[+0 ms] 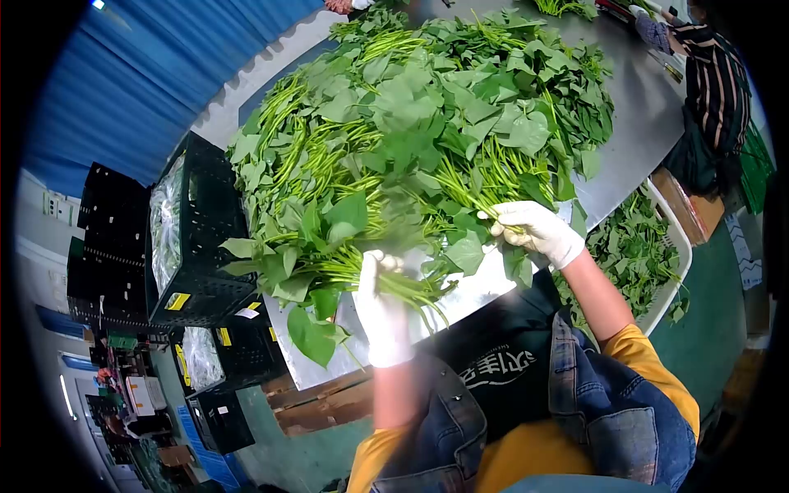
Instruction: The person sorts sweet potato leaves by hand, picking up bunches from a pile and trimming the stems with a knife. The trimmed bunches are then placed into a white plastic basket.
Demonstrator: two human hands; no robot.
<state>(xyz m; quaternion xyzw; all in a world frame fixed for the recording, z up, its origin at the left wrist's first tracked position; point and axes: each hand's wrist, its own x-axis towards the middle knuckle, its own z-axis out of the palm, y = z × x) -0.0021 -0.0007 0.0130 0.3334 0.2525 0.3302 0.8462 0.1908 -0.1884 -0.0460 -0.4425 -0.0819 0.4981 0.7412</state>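
A large heap of leafy green stems (411,107) covers much of a metal table (649,131). My left hand (382,308), in a white glove, is closed round a bunch of leafy stems (329,267) at the table's near edge; the stem ends stick out to its right. My right hand (534,232), also white-gloved, has its fingers pressed together at the near right side of the heap, touching stems and leaves there. A loose leaf (312,335) hangs near the table's edge below the held bunch.
Black crates (201,287) with plastic-wrapped contents are stacked at the left. A white basket (680,246) of leaves stands by my right arm. A person in a striped top (717,90) works at the upper right; another person's hand (360,4) shows at the top. A cardboard box (690,205) sits at the right.
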